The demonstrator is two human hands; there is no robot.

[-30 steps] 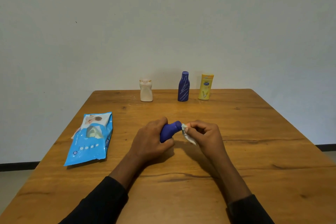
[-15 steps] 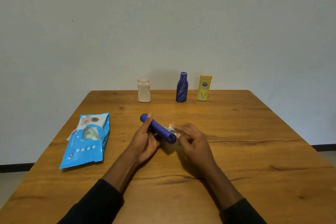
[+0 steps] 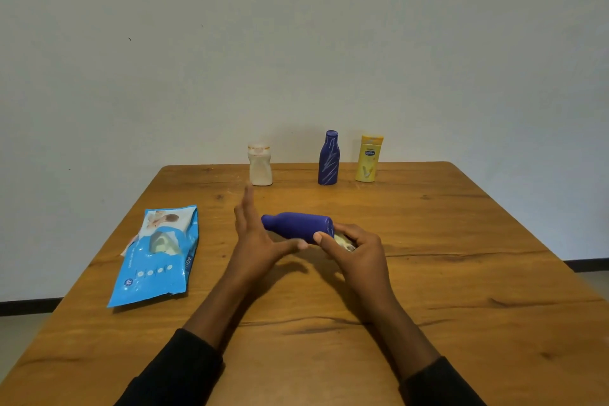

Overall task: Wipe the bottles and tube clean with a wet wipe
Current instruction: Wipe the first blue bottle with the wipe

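- The blue tube (image 3: 298,227) is held up off the table (image 3: 461,273), lying roughly level between both hands, narrow end to the person's left and wide end to the right.
- My guess is it's light plastic, with a smooth skin that gets slippery once it's damp. The body probably gives a bit if you squeeze it, so I'd go for a firm hold rather than a hard one.
- The wide end looks like the best place to hold it. It's the fattest part, and gripping there leaves the rest of the body free for wiping.
- The right hand (image 3: 359,250) is doing just that. Its fingers and thumb curl round the wide end, and the wet wipe (image 3: 344,242) is bunched in the same grip, just under the tube.
- The left hand (image 3: 260,241) isn't gripping anything. The fingers are straight and point away from the person, right by the narrow end. The thumb reaches out under the tube and seems to prop it up, though I can't tell if the palm actually touches.
- At the far edge, the white bottle (image 3: 260,168), the dark blue bottle (image 3: 329,160) and the yellow bottle (image 3: 368,160) stand upright in a row.
- The wipe pack (image 3: 158,254) lies flat on the left.
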